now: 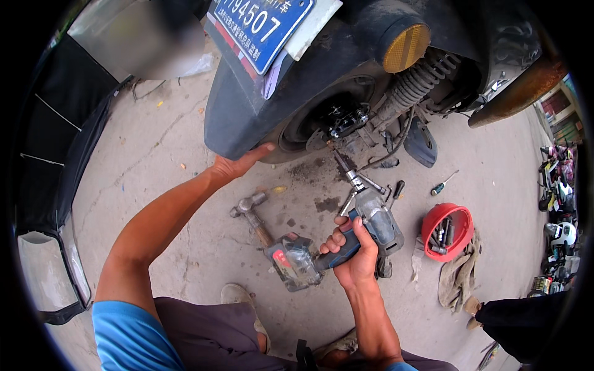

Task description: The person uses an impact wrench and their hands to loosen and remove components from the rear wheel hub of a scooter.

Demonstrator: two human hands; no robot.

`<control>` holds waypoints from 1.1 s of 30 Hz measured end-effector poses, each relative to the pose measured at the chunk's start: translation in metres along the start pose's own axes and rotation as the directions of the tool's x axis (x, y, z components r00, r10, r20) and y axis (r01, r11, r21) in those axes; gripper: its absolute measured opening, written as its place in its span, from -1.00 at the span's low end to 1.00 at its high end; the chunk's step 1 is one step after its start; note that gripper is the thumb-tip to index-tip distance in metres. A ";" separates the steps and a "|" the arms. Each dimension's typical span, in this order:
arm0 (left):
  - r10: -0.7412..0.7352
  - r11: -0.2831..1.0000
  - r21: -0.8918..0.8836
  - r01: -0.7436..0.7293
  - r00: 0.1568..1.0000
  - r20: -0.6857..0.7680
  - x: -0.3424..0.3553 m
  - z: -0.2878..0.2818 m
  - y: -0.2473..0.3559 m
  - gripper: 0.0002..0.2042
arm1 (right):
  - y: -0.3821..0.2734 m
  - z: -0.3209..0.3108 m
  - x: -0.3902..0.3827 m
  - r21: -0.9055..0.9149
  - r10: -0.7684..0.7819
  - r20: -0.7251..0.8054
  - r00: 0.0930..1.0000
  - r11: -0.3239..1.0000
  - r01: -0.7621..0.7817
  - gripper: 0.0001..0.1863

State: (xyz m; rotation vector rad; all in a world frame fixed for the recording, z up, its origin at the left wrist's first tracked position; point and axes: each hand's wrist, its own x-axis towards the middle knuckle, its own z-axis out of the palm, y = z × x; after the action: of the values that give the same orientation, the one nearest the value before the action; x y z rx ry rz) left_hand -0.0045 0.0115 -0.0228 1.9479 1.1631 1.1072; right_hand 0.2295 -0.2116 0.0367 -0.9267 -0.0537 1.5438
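Observation:
A dark scooter's rear wheel (297, 137) sits under a grey mudguard (229, 99) bearing a blue plate. My left hand (241, 161) grips the underside of the tire at the mudguard's lower edge, fingers partly hidden. My right hand (352, 247) is closed on the handle of a cordless impact wrench (377, 219), whose battery sits low toward the left. The wrench's long socket extension (343, 164) points up at the greasy hub area (340, 123); whether its tip is engaged I cannot tell. A hammer (250, 213) lies on the ground left of the wrench, its handle partly hidden.
Also on the concrete (154, 185) are a screwdriver (445, 182), a red bowl (445, 210) of sockets, a rag (461, 278) and a grey plastic part (421, 142). A black canopy (55, 154) stands left, parked scooters (560, 229) far right, another person's dark-clothed leg (520, 321) lower right.

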 end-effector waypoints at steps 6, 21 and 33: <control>-0.080 0.997 0.022 0.079 0.996 0.042 0.000 -0.003 0.004 -0.39 | 0.005 -0.005 0.005 0.024 -0.017 0.005 1.000 1.000 0.017 -0.66; -0.100 0.995 0.013 0.099 0.994 0.049 0.000 -0.004 0.003 -0.37 | 0.005 -0.008 0.006 0.072 -0.008 0.005 1.000 0.997 0.007 -0.66; -0.165 0.985 -0.040 0.171 0.979 0.116 0.001 -0.004 0.009 -0.29 | 0.006 -0.006 0.007 0.016 -0.028 -0.036 0.999 0.999 0.029 -0.65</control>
State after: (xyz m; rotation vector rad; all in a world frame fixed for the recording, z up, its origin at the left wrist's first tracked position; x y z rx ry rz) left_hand -0.0042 0.0090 -0.0135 1.8128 1.2031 0.9185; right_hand 0.2292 -0.2102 0.0262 -0.9369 -0.0282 1.4988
